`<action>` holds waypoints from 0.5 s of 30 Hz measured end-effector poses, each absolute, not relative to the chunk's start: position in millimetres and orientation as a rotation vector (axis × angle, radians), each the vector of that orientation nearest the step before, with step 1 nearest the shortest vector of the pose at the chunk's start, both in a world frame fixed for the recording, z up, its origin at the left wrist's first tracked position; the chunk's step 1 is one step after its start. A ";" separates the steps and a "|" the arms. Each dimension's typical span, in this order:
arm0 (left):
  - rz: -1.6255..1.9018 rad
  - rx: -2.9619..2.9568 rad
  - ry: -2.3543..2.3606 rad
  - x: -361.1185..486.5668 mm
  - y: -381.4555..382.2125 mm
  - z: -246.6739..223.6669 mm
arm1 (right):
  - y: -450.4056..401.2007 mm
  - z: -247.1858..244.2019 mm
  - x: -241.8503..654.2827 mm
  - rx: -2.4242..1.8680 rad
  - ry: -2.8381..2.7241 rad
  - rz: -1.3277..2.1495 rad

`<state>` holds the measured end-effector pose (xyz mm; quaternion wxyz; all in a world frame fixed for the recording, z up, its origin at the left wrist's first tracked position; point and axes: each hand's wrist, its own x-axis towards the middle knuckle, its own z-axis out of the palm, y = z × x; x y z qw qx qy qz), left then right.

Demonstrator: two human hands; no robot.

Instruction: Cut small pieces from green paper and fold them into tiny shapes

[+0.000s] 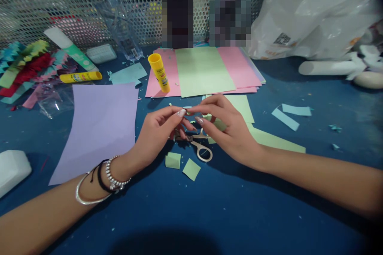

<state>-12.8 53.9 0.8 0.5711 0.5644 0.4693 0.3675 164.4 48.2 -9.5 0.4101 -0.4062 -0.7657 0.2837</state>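
Observation:
Near the middle of the view, my left hand (163,129) pinches a small pale green piece (187,110) between thumb and index finger. My right hand (229,127) reaches in from the right, its index fingertip touching that piece and its thumb held slightly apart below. Under the hands lie scissors (204,152) with light-coloured handles, their blades partly hidden by my left fingers. Two small green paper squares (191,169) rest just in front of the scissors. Larger green paper (277,139) lies partly beneath my right hand.
Purple paper (104,119) lies at the left. Behind the hands, an upright yellow glue stick (161,75) stands by stacked pink and green sheets (203,71). Blue strips (285,119) lie at the right, a plastic bag (299,16) behind. A white object (13,169) sits far left.

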 end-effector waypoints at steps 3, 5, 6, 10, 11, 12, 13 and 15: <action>0.848 1.322 1.101 -12.7 53.7 0.8 | 48.2 -9.3 164.4 -1.022 -1.909 0.720; 0.846 1.350 1.107 -12.4 53.7 1.0 | 48.3 -8.9 164.4 -1.023 -1.895 0.724; 0.847 1.361 1.103 -12.3 53.7 1.1 | 48.4 -8.7 164.3 -1.024 -1.888 0.725; 0.841 1.372 1.080 -12.1 54.0 1.5 | 49.0 -8.1 164.3 -1.034 -1.865 0.730; 0.838 1.375 1.081 -12.0 54.1 1.6 | 49.1 -8.0 164.4 -1.032 -1.860 0.734; 0.835 1.380 1.085 -12.0 54.1 1.7 | 49.1 -7.9 164.5 -1.030 -1.855 0.739; 0.833 1.385 1.086 -11.9 54.2 1.9 | 49.1 -7.8 164.6 -1.025 -1.850 0.743; 0.827 1.392 1.083 -11.7 54.2 2.3 | 49.0 -7.6 164.9 -1.021 -1.839 0.748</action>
